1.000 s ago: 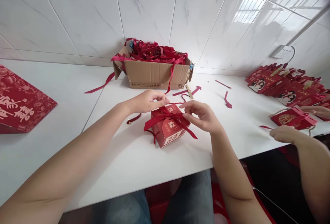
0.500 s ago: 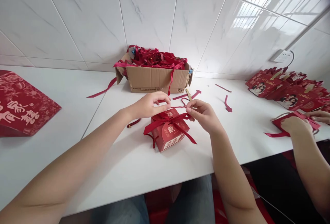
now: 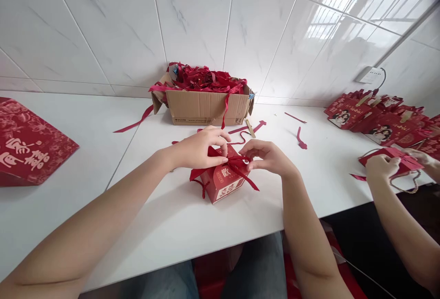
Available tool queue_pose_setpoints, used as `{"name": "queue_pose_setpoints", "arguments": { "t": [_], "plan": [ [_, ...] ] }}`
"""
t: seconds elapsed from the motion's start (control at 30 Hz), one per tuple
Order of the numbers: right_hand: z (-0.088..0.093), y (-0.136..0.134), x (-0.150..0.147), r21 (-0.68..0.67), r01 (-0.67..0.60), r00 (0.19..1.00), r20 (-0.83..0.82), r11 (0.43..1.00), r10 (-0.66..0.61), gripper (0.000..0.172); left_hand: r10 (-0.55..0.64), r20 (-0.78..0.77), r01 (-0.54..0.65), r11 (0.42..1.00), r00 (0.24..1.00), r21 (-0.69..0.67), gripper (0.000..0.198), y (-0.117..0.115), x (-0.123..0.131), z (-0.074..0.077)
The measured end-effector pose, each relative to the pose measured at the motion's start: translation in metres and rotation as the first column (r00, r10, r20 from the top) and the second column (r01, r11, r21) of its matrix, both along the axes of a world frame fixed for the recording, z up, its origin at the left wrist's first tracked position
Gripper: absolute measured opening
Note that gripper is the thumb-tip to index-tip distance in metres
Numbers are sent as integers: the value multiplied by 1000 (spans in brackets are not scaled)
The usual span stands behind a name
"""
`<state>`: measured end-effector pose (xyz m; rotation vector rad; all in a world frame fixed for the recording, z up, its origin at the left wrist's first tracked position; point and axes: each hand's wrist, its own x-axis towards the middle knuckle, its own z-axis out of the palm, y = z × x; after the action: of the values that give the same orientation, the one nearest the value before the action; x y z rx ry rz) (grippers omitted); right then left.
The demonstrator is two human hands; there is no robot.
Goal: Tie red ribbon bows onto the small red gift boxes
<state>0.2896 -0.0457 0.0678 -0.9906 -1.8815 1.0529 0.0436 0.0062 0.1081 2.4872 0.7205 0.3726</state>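
Observation:
A small red gift box (image 3: pixel 223 183) with pale characters stands on the white table in front of me. A red ribbon (image 3: pixel 237 167) is tied over its top in a bow, with tails hanging down. My left hand (image 3: pixel 208 147) reaches over the box's upper left, thumb and fingers pinched on the ribbon near the knot. On the other side, my right hand (image 3: pixel 268 157) has its fingertips closed on the ribbon's right part. Fingers partly hide the bow. A dark red cord (image 3: pixel 203 189) hangs at the box's left side.
Behind stands a cardboard box (image 3: pixel 202 106) heaped with red ribbons. Ribbon scraps (image 3: pixel 301 138) lie to its right. A large red printed box (image 3: pixel 30 147) is at left. Red gift bags (image 3: pixel 378 120) line the right wall, and a co-worker's hands (image 3: pixel 381 167) hold a red box.
Both my hands have come down from the cord behind the box onto the bow. The co-worker's hands have lifted and turned their red box.

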Motion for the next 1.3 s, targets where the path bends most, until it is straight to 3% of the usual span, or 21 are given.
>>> {"name": "queue_pose_setpoints", "arguments": {
  "t": [0.07,0.13,0.27,0.43,0.57,1.3],
  "plan": [
    [0,0,3,10,-70,997,9,997,70,46,1,4,-1,1000,1000,3,18,0,0,-1],
    [0,0,4,24,-103,994,38,994,102,44,3,5,-3,1000,1000,10,17,-1,1,-1],
    [0,1,0,82,-35,999,13,996,34,15,1,8,-2,999,1000,35,15,-1,3,-2],
    [-4,5,-10,272,100,995,-16,957,-100,15,-20,-17,21,999,1000,28,16,-1,3,-2],
    [-6,5,-13,361,123,992,-14,924,-127,14,-24,-32,23,999,999,-30,13,-2,5,-3],
    [-5,4,-6,474,111,984,69,874,-162,13,-73,-6,72,986,997,-150,10,6,8,-19]
  ]
}}
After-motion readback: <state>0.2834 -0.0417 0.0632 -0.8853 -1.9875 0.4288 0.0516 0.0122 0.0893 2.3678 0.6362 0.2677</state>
